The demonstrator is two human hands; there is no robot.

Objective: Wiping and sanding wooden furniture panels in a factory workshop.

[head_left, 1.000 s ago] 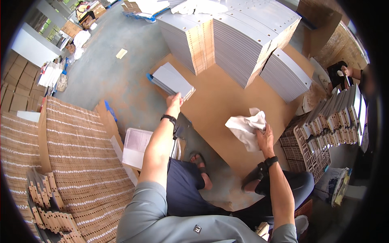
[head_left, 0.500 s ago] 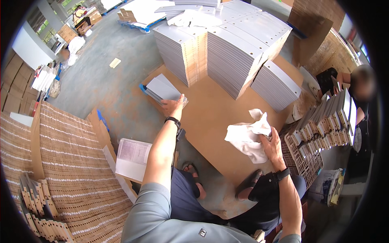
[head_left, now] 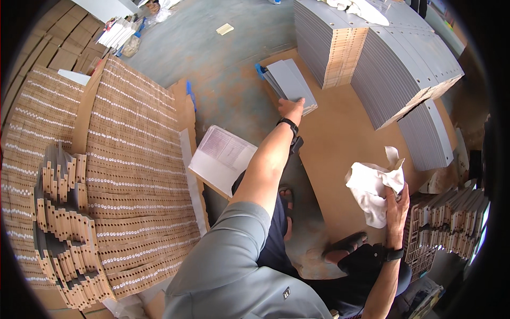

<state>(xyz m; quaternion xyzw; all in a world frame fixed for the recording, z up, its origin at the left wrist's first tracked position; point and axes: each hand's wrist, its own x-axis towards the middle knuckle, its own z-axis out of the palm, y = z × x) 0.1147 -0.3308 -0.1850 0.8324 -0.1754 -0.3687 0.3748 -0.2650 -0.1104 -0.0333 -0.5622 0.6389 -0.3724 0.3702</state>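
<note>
My left hand reaches forward to the near end of a small stack of grey flat panels. Thumb and fingers are spread apart against that end, and part of the fingers is hard to make out. The stack lies at the far left corner of a brown cardboard sheet on the floor. To the right, over the same sheet, my right hand is closed around a crumpled white cloth, which hangs loosely from the fingers.
Tall stacks of grey panels stand at the far right, with a lower stack beside them. Rows of drilled board edges fill the left. A printed sheet lies nearby. Boards top a brown crate at right.
The view has swung left, so everything sits farther right in it. My left hand stays at the panel stack, and my right hand still has the cloth.
</note>
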